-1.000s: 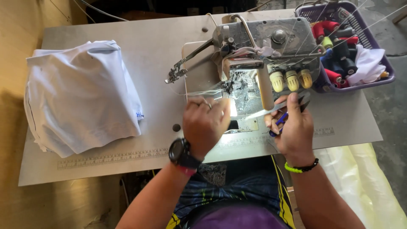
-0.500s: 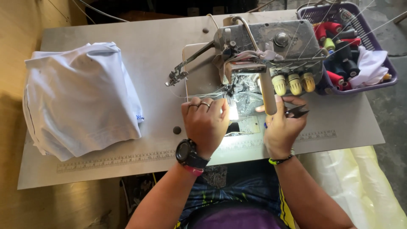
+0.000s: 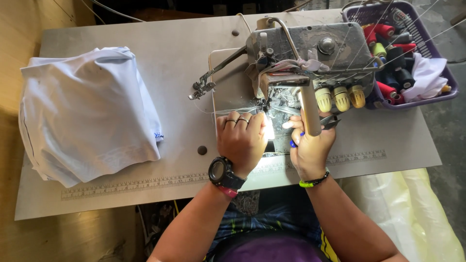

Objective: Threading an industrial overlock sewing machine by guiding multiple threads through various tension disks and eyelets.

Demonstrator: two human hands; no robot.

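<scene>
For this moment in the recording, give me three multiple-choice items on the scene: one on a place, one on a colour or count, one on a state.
1. Where does the pile of white cloth lie on the table?
A. left of the sewing machine
B. in the basket
C. under the person's hands

2. How many yellow knobs show on the front of the sewing machine?
A. one
B. three
C. five

3. What is the right hand doing?
A. lying flat and empty
B. gripping a small pair of scissors
C. lifting a spool

Answers:
1 A, the cloth sits at the table's left end, apart from the machine.
2 B, three knobs stand in a row.
3 B, the scissors stick out of the closed fingers, while the left hand rests by the needle area. The purple basket holds spools, not the pile.
</scene>
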